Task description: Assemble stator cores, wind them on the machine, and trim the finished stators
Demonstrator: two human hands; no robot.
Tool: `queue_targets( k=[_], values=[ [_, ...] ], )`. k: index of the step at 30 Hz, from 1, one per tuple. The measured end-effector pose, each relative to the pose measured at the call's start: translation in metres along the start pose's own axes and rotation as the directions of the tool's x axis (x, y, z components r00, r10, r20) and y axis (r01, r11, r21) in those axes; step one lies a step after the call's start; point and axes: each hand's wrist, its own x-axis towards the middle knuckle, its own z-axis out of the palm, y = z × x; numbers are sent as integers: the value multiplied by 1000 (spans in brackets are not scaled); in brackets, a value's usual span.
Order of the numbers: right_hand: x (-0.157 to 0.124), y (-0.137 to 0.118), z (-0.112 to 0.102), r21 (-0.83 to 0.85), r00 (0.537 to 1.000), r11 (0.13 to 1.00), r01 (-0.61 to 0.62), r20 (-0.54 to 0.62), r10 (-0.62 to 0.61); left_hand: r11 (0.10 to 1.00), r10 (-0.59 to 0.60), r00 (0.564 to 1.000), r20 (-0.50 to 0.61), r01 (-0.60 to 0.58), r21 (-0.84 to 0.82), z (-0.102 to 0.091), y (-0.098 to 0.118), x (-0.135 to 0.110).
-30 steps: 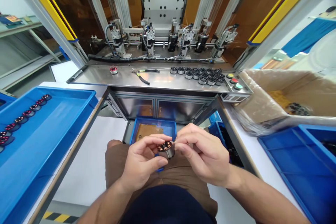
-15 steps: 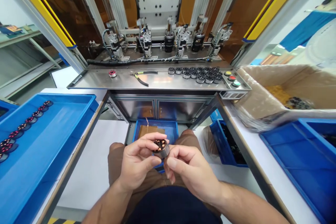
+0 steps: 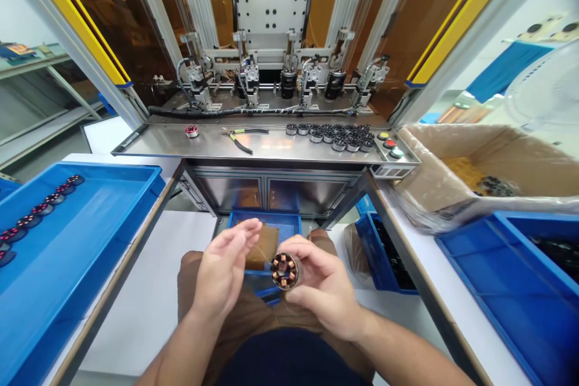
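My right hand point(image 3: 323, 289) grips a motor stator point(image 3: 286, 271) by its metal outer ring, above my lap. Its face is turned up towards me, showing copper windings around the inside. To its left is my left hand point(image 3: 224, 268), with fingers pressed together. A thin copper wire point(image 3: 262, 251) runs from the stator's left edge to the left fingertips, which pinch it. The exact grip on the wire is partly hidden and slightly blurred.
On the steel ledge are one red-topped stator point(image 3: 192, 131), cutting pliers point(image 3: 239, 139), several black stators point(image 3: 337, 134) and push buttons point(image 3: 389, 143). A blue tray point(image 3: 104, 193) with a row of stators stands left; a lined carton point(image 3: 520, 163) and blue bin point(image 3: 474, 253) stand right.
The stator has passed from my left fingers into my right hand and turned face-up. My left hand has moved away leftward with the wire end. The view has shifted slightly.
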Motion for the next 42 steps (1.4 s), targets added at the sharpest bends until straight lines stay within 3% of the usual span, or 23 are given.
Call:
queue_targets(
  k=[2, 3, 5, 8, 11, 13, 19, 23, 26, 30, 33, 35, 37, 40, 42],
  values=[
    [2, -3, -5, -289, 972, 932, 220, -12, -233, 995, -86, 985, -150, 93, 40, -2, -4, 0],
    [3, -4, -7, -400, 947, 867, 297, 5, -322, 991, -67, 987, -144, 83, 104, -3, -4, -3],
    [5, -6, -9, -544, 900, 740, 395, 65, -432, 960, 29, 999, 20, -33, 277, -3, 0, -15],
    [7, -7, -9, -636, 854, 611, 472, 156, -497, 862, 93, 947, 308, -232, 450, 2, 11, -31],
    [6, -8, -9, -650, 835, 571, 502, 194, -515, 810, 101, 929, 356, -285, 513, 9, 20, -33],
    [3, -9, -12, -628, 852, 603, 492, 207, -480, 807, 98, 929, 358, -285, 517, 9, 21, -30],
    [-5, -12, -16, -414, 935, 839, 354, 171, -310, 794, 148, 926, 347, -320, 517, 4, 18, -24],
    [-3, -15, -12, -413, 972, 880, 235, 88, -218, 803, 163, 924, 346, -328, 498, 4, 17, -24],
    [-1, -18, -10, -373, 989, 916, 146, 21, -149, 894, 59, 942, 330, -197, 402, 7, 16, -24],
    [1, -20, -9, -329, 995, 940, 95, 16, -95, 979, -53, 924, 378, -27, 204, 10, 12, -24],
    [0, -19, -11, -327, 995, 939, 104, 28, -100, 972, 7, 924, 382, -95, 213, 11, 8, -24],
    [-2, -19, -17, -342, 995, 935, 96, 36, -89, 932, 89, 921, 380, -212, 295, 9, 10, -24],
    [-2, -21, -28, -368, 997, 927, 72, 48, -58, 834, 190, 890, 415, -369, 411, 7, 17, -24],
    [4, -30, -42, -419, 995, 903, 95, 75, -70, 586, 271, 793, 545, -585, 560, 7, 31, -22],
    [12, -39, -44, -469, 974, 856, 217, 161, -159, 438, 268, 730, 629, -674, 595, 9, 40, -21]
  ],
)
